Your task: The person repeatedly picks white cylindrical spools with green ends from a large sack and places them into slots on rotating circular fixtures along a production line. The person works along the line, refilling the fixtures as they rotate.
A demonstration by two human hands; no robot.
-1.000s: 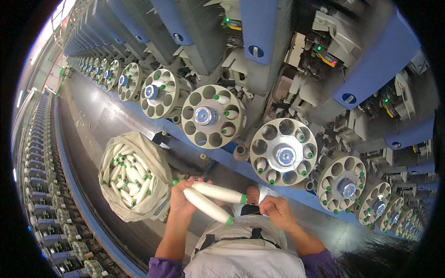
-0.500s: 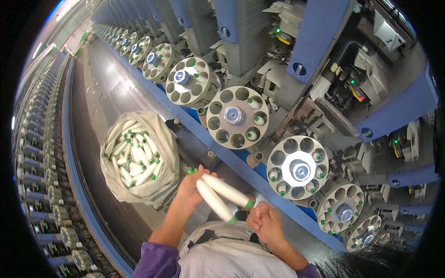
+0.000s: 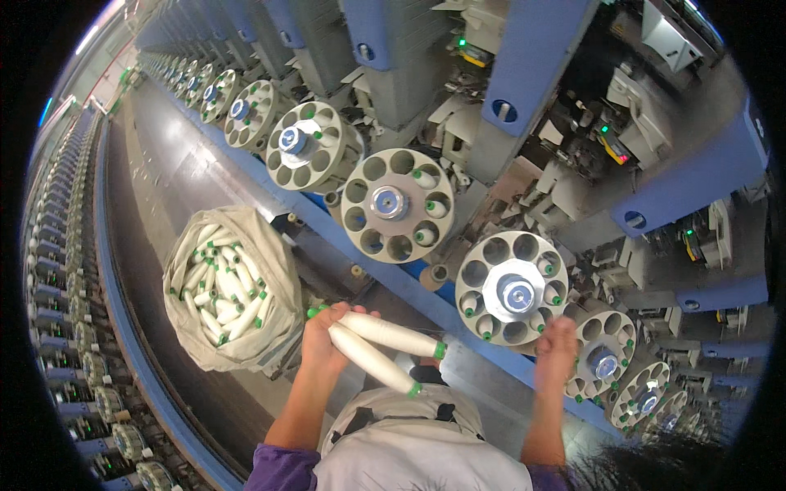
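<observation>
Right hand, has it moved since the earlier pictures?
Yes. The right hand has moved rightward and forward, judged against the round holder with the shiny hub: earlier below it, now at its lower right edge in the view.

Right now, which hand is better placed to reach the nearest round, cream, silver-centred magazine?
Right, likely: the left hand holds two tapered white green-tipped bobbins; the right hand, showing none, appears beside that magazine.
</observation>
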